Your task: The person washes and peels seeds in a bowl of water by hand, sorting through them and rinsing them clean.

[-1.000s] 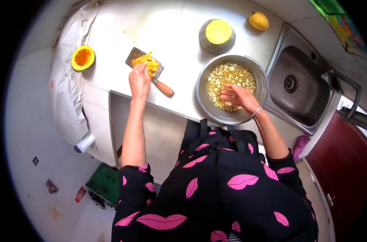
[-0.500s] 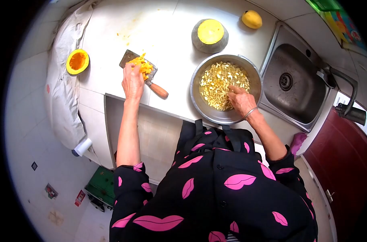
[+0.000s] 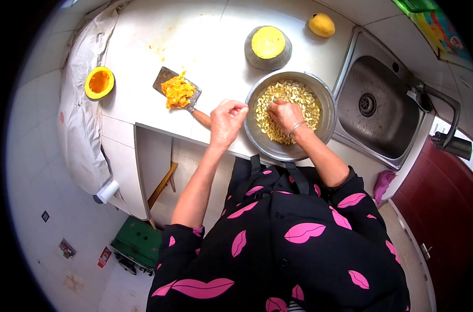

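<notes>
A metal pot (image 3: 327, 120) holds pale pumpkin seeds (image 3: 304, 104) in liquid. My right hand (image 3: 287, 115), with a bangle at its wrist, is inside the pot with its fingers curled in among the seeds. Just left of the pot's rim is my left hand (image 3: 227, 122), raised with fingers pinched together; whatever they may hold is too small to make out. Beyond that hand a cleaver (image 3: 165, 78) lies flat on the counter, a heap of orange pumpkin pulp (image 3: 178, 92) on its blade. The wooden handle (image 3: 201, 117) is partly behind my left hand.
A cut pumpkin piece (image 3: 268, 42) stands behind the pot, its yellow face up. Another hollowed piece (image 3: 99, 82) sits at the left by a pale cloth (image 3: 83, 130). A yellow fruit (image 3: 321, 25) lies near the sink (image 3: 369, 101) and its black tap (image 3: 452, 146).
My left hand has left the pulp on the cleaver and moved right to the pot's rim. My right hand has shifted left within the pot, its fingers now curled in.
</notes>
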`<state>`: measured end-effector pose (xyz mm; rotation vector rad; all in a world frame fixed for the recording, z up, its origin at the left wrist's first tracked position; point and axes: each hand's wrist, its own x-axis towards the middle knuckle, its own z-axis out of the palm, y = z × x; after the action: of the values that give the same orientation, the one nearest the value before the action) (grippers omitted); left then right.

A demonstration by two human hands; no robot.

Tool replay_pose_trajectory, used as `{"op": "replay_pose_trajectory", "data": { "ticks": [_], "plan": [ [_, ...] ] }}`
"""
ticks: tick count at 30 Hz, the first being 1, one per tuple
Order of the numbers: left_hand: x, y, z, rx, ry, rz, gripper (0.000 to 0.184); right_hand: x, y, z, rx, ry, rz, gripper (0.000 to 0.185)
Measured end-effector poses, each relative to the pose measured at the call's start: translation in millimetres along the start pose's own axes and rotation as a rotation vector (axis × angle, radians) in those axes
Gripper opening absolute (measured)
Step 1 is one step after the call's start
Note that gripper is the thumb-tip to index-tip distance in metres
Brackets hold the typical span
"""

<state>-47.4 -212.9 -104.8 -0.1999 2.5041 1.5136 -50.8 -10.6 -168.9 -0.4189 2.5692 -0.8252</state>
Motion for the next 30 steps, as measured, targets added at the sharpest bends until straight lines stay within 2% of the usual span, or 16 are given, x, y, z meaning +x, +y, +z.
{"op": "replay_pose_trajectory", "data": {
  "ticks": [3, 6, 10, 14, 18, 21, 24, 27, 30],
  "plan": [
    [-4, -8, 15, -0.224, -0.165, -0.313, 0.013, -1, 6, -2, 0.414, 0.004, 0.145, 0.014],
    [-4, -11, 29, -0.264, -0.229, -0.308, 0.018, -12, 9, -13, 1.140, -0.115, 0.499, 0.015],
    [-4, -4, 40, -0.245, -0.244, -0.153, 0.024, -23, 13, -31, 1.437, -0.280, 0.574, 0.025],
    [-4, 10, 46, -0.186, -0.209, -0.046, 0.024, -29, 12, -35, 1.585, -0.310, 0.550, 0.030],
    [-3, 23, 46, 0.009, -0.204, 0.075, 0.022, -32, 14, -38, 1.691, -0.329, 0.550, 0.030],
    [-5, 19, 50, 0.107, -0.162, 0.151, 0.018, -32, 8, -43, 1.589, -0.347, 0.508, 0.031],
    [-4, 4, 54, -0.122, -0.150, -0.049, 0.012, -34, 9, -45, 1.555, -0.382, 0.503, 0.031],
    [1, 0, 48, -0.529, -0.280, -0.412, 0.011, -36, 11, -45, 1.584, -0.392, 0.508, 0.034],
    [1, -4, 49, -0.489, -0.300, -0.379, 0.014, -38, 8, -47, 1.552, -0.382, 0.495, 0.032]
  ]
}}
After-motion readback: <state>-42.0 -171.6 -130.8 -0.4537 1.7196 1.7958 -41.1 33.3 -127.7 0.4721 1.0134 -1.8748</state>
